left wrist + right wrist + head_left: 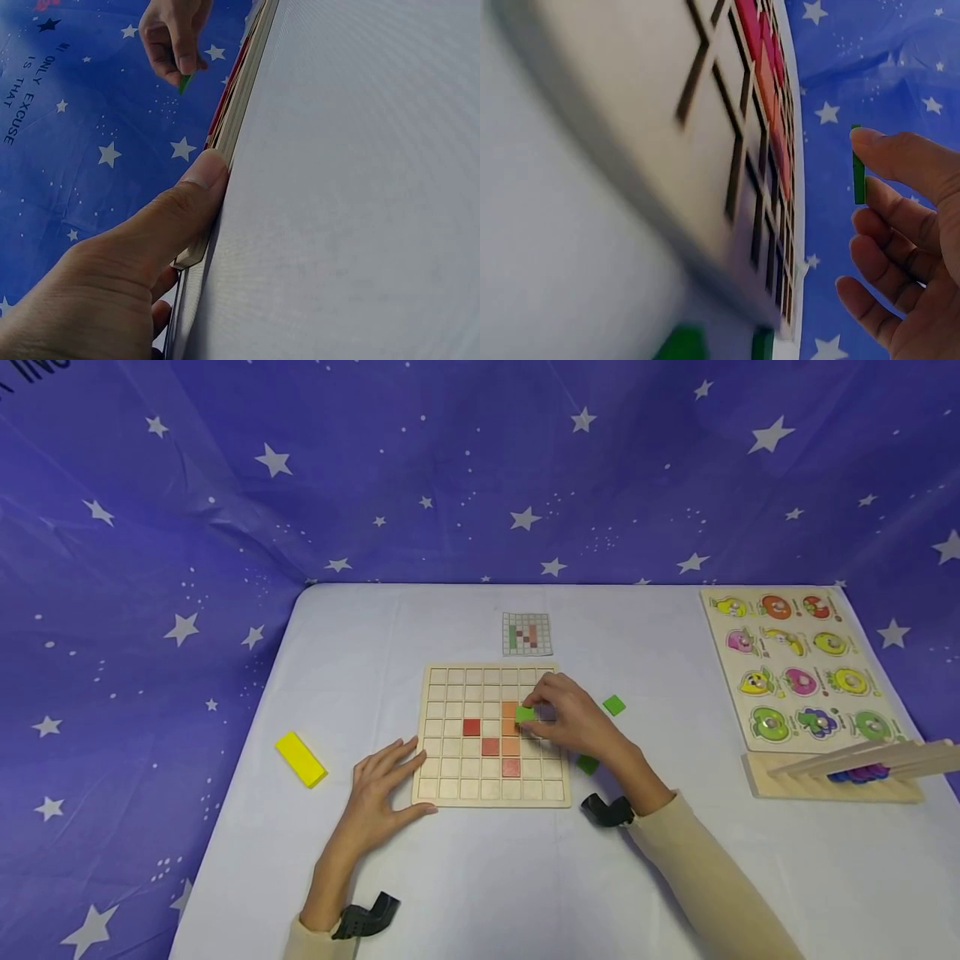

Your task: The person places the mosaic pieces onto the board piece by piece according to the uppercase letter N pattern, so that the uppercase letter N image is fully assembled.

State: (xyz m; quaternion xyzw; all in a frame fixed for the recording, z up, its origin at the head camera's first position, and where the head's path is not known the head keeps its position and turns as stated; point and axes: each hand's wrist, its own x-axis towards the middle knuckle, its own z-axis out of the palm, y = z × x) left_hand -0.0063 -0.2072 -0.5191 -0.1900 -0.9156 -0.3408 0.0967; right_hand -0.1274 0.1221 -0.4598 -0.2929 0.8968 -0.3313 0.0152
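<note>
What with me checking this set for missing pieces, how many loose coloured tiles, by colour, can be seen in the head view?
Red tiles: 3
Orange tiles: 3
Green tiles: 3, one pinched by the right hand
Total: 9 in view; more could be hidden.

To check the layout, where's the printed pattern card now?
In the head view, the printed pattern card lies on the white tablecloth just beyond the far edge of the wooden grid board, right of centre.
</note>
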